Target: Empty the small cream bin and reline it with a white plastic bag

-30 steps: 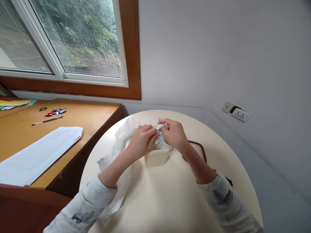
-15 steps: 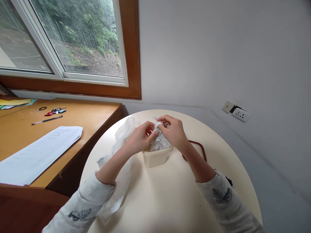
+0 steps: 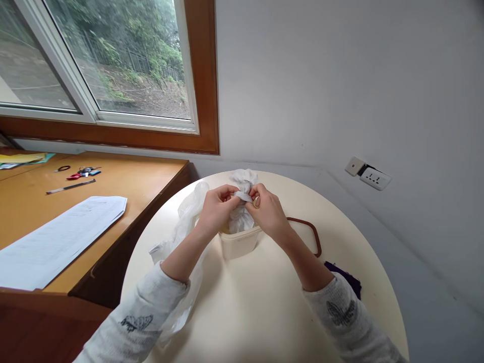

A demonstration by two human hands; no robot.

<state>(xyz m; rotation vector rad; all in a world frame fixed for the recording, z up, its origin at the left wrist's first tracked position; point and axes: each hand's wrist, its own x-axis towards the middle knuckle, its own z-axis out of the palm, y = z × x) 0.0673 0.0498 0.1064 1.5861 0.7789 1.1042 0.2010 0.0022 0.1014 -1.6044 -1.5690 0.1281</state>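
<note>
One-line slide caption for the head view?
Both hands, left hand and right hand, pinch a plastic bag in a container.

Two hands, left hand [image 3: 215, 212] and right hand [image 3: 266, 212], both pinching one white plastic bag [image 3: 242, 201] above one cream container [image 3: 240, 243] near the middle of one round table [image 3: 257, 307]. One further clear plastic bag [image 3: 185, 237] along the table's left edge. One brown ring-shaped seal [image 3: 308, 233] toward the right edge; one dark purple item [image 3: 346, 276] at the right edge, kind unclear. On one wooden desk [image 3: 124, 181]: one white paper stack [image 3: 56, 242] near the front edge, one pen [image 3: 71, 186], one bunch of keys [image 3: 81, 173], one small dark ring [image 3: 63, 168] toward the far edge. One window [image 3: 102, 65]; two wall fittings: one socket [image 3: 374, 178], one plate [image 3: 354, 166].
</note>
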